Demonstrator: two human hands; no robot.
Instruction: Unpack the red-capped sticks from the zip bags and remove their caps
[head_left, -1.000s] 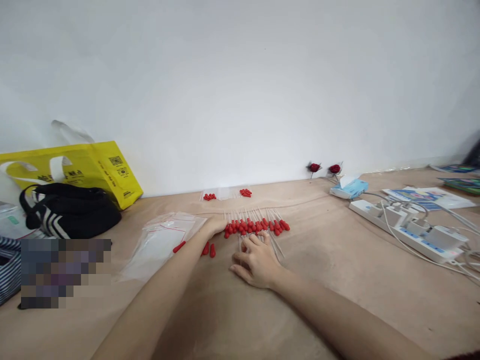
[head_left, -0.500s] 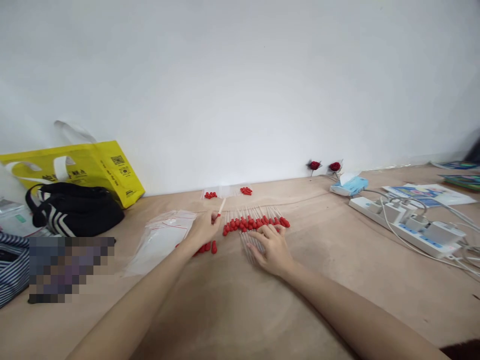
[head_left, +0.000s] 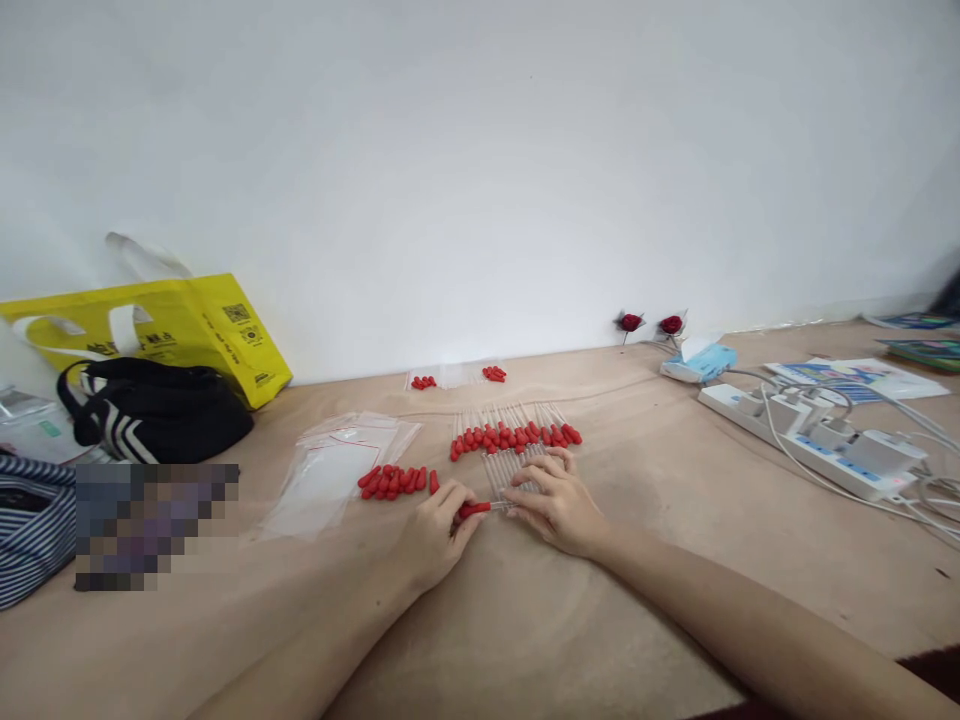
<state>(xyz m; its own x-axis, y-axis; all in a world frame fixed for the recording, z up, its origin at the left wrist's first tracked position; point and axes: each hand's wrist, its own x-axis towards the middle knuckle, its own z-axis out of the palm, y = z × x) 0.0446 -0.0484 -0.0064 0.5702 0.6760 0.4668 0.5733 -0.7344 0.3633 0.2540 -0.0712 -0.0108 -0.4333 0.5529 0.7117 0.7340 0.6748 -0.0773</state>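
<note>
My left hand point(head_left: 441, 530) is closed on a red rubber bulb point(head_left: 474, 509), at the near side of the loose tubes. My right hand point(head_left: 556, 500) pinches a thin clear dropper tube point(head_left: 501, 504), whose end meets the mouth of that bulb. Under and beside my right fingers lie several bare clear tubes point(head_left: 495, 470) side by side. Beyond them is a row of droppers point(head_left: 517, 436) with red bulbs towards me and clear stems pointing at the wall. A pile of loose red bulbs point(head_left: 394, 482) sits left of my hands.
Clear zip bags point(head_left: 330, 478) lie at the left, and small bags with red bulbs point(head_left: 424, 383) lie near the wall. A black pouch point(head_left: 161, 415) and yellow bag point(head_left: 217, 335) stand far left. Right are a tissue pack point(head_left: 701, 362), a power strip point(head_left: 810, 445) and cables.
My left hand has come from the left end of the dropper row down towards me and now holds a red bulb at a tube. My right hand has shifted slightly and pinches that tube.
</note>
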